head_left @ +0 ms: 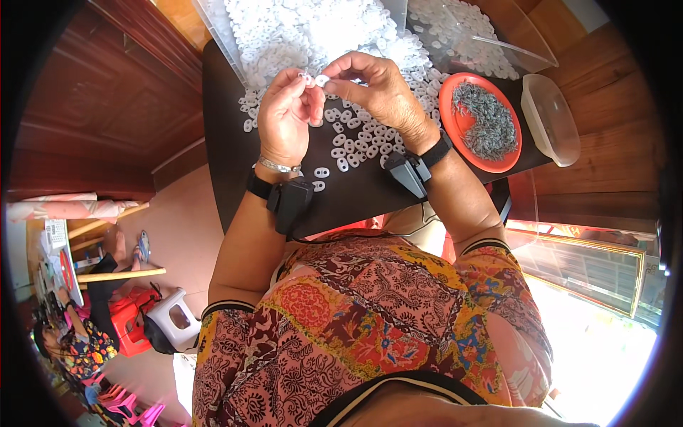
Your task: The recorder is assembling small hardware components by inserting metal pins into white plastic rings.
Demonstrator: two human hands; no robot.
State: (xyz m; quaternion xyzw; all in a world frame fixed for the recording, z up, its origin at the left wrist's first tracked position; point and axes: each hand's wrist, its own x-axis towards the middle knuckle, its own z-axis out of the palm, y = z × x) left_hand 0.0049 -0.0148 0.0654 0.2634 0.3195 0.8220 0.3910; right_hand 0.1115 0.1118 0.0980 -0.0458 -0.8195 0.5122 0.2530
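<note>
Both my hands meet above a dark table (238,181), close to a large heap of small white plastic pieces. My right hand (384,92) pinches a small white oval plastic piece (321,81) between thumb and forefinger. Right beside it, my left hand (284,117) has its fingertips closed on another small whitish piece (306,78), partly hidden by the fingers. Below the hands, several loose white oval pieces with two holes (343,164) lie scattered on the table.
A clear plastic bin (222,32) at the far side surrounds the white heap (284,43). To the right, a red plate (447,107) carries many small grey slender pieces (491,128), next to a clear plastic tub (555,121). Another person (85,349) sits at far left, near stools (174,320).
</note>
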